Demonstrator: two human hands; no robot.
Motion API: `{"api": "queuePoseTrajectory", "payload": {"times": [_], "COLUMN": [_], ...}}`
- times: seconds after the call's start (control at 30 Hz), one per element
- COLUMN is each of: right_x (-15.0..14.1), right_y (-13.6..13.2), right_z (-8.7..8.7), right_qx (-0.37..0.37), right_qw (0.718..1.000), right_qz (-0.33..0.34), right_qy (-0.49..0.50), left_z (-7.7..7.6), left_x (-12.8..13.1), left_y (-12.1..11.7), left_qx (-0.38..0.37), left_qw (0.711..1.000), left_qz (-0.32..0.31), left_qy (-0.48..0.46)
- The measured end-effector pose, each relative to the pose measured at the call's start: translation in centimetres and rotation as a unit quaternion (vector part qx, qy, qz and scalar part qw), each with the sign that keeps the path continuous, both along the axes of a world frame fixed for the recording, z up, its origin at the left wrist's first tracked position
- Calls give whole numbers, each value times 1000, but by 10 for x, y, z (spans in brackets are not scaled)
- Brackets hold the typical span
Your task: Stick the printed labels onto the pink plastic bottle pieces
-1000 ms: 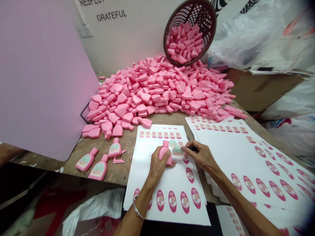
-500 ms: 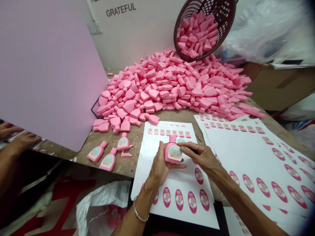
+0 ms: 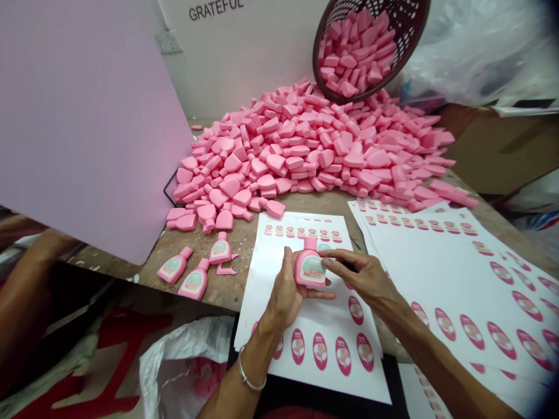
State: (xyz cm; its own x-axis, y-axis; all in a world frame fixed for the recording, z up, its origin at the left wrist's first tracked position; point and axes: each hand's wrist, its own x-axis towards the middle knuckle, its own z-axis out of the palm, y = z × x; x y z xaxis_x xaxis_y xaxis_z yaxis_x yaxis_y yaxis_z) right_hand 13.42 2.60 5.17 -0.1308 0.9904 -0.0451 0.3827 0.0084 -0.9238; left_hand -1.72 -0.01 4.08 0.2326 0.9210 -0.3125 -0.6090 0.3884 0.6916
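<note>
My left hand [image 3: 286,294] is wrapped round a small pink bottle [image 3: 311,277], cap upward, with a pale green and white label [image 3: 313,266] on its front. From the right, my right hand [image 3: 356,273] pinches the bottle's edge; its thumb lies on the label's right side and the forefinger by the shoulder. Beneath both hands lies a white sticker sheet [image 3: 318,381] printed with pink ovals and small labels. To the left, a labelled bottle [image 3: 174,265] lies on the table beside two others, close to some pink plastic scraps [image 3: 226,269].
A big heap of plain pink bottles [image 3: 305,145] covers the table's back. Above it tilts a brown basket [image 3: 408,43] of more bottles. More sticker sheets [image 3: 419,262] lie right. A pink panel [image 3: 87,128] stands left, partly hiding another person's arm [image 3: 32,273]. Below is a white sack [image 3: 161,355].
The whole view has shifted slightly, the scene sitting a little higher and further right. My hands keep nearly the same hold on the bottle. The other person's arm at left has moved.
</note>
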Motion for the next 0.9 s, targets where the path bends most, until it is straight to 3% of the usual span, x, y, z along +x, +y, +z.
{"api": "queuePoseTrajectory", "payload": {"times": [0.53, 0.83, 0.9], "right_x": [-2, -2, 1], "right_y": [0, 1, 3], "right_z": [2, 0, 1], "right_qx": [18, 28, 61], "right_qw": [1000, 1000, 997], "right_qz": [-2, 6, 12], "right_qy": [-2, -11, -47], "left_z": [4, 3, 3], "left_x": [-3, -4, -5], "left_y": [-1, -3, -3], "left_qx": [5, 91, 96], "left_qw": [1000, 994, 994], "left_qz": [-2, -30, -29], "left_qy": [-9, 45, 45]}}
